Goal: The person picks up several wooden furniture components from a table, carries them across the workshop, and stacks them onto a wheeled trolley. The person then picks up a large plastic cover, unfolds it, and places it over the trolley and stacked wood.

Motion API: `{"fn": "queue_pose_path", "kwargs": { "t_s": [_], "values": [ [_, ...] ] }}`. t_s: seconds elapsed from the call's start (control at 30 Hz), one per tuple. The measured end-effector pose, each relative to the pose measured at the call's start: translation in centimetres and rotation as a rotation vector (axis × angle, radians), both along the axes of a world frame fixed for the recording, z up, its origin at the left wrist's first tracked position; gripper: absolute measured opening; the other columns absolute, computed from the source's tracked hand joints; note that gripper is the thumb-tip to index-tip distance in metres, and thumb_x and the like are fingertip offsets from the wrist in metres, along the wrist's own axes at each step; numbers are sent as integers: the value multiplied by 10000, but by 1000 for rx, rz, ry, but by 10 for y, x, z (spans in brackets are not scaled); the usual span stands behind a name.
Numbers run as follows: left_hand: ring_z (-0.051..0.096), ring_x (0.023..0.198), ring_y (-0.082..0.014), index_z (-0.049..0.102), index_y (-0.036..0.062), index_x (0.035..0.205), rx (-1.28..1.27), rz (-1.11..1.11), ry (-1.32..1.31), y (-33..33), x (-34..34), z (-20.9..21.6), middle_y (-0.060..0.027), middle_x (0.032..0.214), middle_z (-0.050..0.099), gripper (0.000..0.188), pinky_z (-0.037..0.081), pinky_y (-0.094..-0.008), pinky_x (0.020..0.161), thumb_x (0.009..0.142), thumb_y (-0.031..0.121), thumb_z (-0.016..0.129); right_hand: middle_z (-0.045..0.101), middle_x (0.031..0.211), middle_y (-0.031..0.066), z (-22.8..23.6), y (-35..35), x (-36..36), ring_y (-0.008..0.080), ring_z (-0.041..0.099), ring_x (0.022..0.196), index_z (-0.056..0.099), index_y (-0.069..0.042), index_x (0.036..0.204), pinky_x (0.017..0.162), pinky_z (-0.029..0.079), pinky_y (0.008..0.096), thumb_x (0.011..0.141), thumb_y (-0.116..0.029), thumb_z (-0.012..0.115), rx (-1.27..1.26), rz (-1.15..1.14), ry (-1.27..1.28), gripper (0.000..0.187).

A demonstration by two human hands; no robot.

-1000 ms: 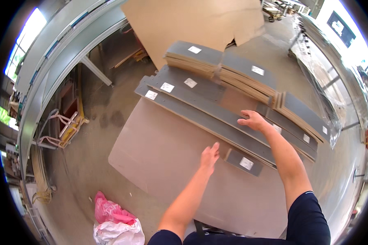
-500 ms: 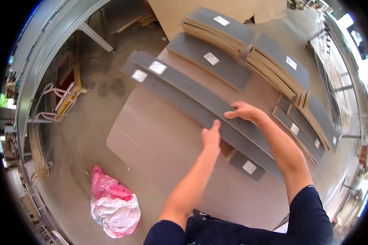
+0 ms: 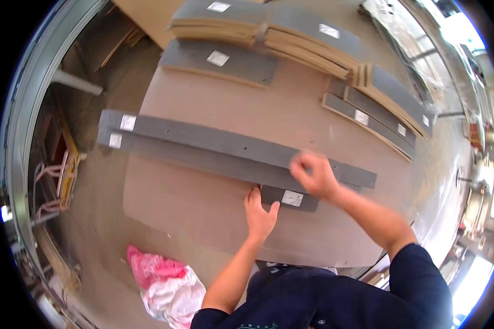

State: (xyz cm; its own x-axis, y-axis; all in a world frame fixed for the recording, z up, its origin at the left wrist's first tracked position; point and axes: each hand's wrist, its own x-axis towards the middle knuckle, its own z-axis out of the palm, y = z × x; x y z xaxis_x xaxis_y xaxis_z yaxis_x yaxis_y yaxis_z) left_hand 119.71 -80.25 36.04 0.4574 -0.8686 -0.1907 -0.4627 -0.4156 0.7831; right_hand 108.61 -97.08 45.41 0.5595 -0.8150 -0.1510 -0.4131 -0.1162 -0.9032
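Note:
Two long grey boards lie side by side across the table [image 3: 175, 192]: a far one [image 3: 203, 138] and a near one [image 3: 186, 156], each with a white label at its left end. My left hand [image 3: 262, 219] has its fingers spread, fingertips at the near board's front edge beside a short grey board [image 3: 307, 204] with a label. Over the long boards, right of the middle, is my right hand [image 3: 315, 172], blurred, its fingers curled in. Whatever it may hold is hidden.
Stacks of grey-faced boards [image 3: 219, 30] line the table's far side, with another stack [image 3: 392, 90] at the right. A single wide board [image 3: 219, 60] lies before them. On the floor at lower left is a pink and white plastic bag [image 3: 170, 288]. A metal frame [image 3: 44, 82] stands left.
My view has turned, so the long boards now run more nearly level across it. My left hand has come to their front edge with fingers spread; my right hand's fingers have curled in.

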Motion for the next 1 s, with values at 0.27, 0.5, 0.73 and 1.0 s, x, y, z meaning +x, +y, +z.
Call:
{"fn": "queue_pose_path", "kwargs": {
  "t_s": [0.27, 0.5, 0.73, 1.0],
  "values": [
    [416, 1130, -396, 418, -65, 1222, 58, -76, -43, 10, -43, 8, -257, 1161, 476, 638, 339, -442, 963, 684, 145, 688, 504, 1106, 177, -91, 164, -146, 232, 567, 911, 505, -2, 1110, 778, 493, 328, 735, -202, 672, 224, -629, 356, 457],
    [424, 1139, -395, 394, -69, 1256, 163, -538, -57, 35, -133, 12, -265, 1202, 464, 711, 333, -450, 979, 682, 239, 679, 402, 1135, 199, -108, 217, -239, 284, 507, 952, 438, 38, 1182, 798, 493, 350, 663, -140, 693, 264, -904, 434, 605],
    [214, 1345, -325, 147, -17, 1408, 333, -865, 527, -6, -262, 4, -180, 1443, 261, 870, 200, -375, 1099, 770, 284, 657, 603, 916, 45, -109, 184, -415, 144, 567, 818, 535, 22, 1118, 772, 461, 274, 695, 25, 616, 224, -1331, -6, 431],
    [352, 1293, -272, 297, -70, 1344, 387, -328, 749, 38, -133, -18, -182, 1400, 353, 757, 322, -351, 1039, 796, 294, 672, 602, 911, 61, -105, 89, -442, 182, 555, 858, 531, 6, 1170, 826, 430, 286, 690, -10, 620, 245, -1115, 715, 488]
  ]
}}
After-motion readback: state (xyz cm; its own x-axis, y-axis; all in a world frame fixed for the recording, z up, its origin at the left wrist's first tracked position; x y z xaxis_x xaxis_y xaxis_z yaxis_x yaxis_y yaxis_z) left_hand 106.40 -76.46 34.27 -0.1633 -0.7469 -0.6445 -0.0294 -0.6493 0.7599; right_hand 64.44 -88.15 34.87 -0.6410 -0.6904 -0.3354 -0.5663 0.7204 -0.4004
